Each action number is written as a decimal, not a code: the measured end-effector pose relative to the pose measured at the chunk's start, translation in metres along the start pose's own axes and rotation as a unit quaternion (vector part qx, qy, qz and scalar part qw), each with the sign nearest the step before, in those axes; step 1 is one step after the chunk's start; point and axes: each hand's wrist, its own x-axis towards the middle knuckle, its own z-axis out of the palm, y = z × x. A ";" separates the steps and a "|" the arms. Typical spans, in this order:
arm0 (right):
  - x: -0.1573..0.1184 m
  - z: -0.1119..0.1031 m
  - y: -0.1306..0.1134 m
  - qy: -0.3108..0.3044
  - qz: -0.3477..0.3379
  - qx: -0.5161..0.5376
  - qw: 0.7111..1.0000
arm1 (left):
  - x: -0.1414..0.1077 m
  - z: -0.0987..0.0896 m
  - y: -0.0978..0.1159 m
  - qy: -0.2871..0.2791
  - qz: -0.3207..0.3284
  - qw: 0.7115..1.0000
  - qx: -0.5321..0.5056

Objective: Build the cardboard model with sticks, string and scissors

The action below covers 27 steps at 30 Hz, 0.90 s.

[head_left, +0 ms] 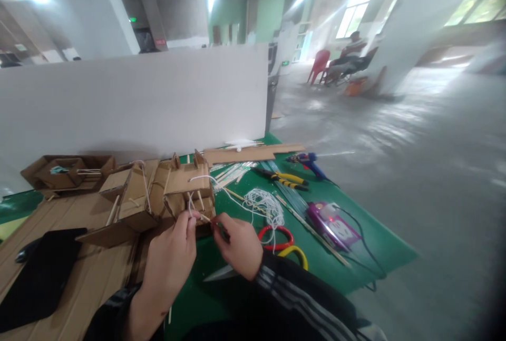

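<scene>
My left hand pinches the white string at the front of a cardboard model. Beside it, my right hand is closed, thumb and forefinger together at the end of a short wooden stick that reaches toward the left fingertips. The string runs over the model's top and back to a loose white tangle on the right. Thin sticks stand inside the model's open box. Scissors with red and yellow handles lie under my right wrist, blade pointing left.
Pliers, a blue glue gun, clear glue sticks and a purple power strip with a cable lie on the green table. A black flat object rests on cardboard at left. A white panel stands behind.
</scene>
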 end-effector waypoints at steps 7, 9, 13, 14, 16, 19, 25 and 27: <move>0.003 -0.001 0.000 0.007 0.013 0.015 1.000 | -0.004 0.001 -0.003 -0.008 -0.002 1.000 0.007; 0.003 -0.001 -0.001 0.005 0.016 0.017 1.000 | -0.005 0.000 -0.003 -0.015 -0.001 1.000 0.007; 0.004 -0.001 -0.001 -0.002 0.015 0.022 1.000 | -0.006 -0.002 -0.004 -0.027 -0.002 1.000 0.010; 0.004 -0.001 -0.001 -0.004 0.015 0.023 1.000 | -0.007 -0.002 -0.004 -0.031 -0.002 0.999 0.008; 0.004 -0.001 -0.001 -0.007 0.015 0.025 1.000 | -0.008 -0.002 -0.005 -0.036 0.000 0.999 0.003; 0.004 -0.001 0.000 -0.012 0.016 0.027 0.999 | -0.009 -0.002 -0.005 -0.037 0.006 0.999 -0.002; 0.004 0.000 0.000 -0.022 0.010 0.026 0.999 | -0.010 -0.003 -0.004 -0.053 0.007 0.999 0.001; 0.004 0.000 0.000 -0.023 0.006 0.024 0.999 | -0.010 -0.004 -0.005 -0.054 0.007 0.999 0.002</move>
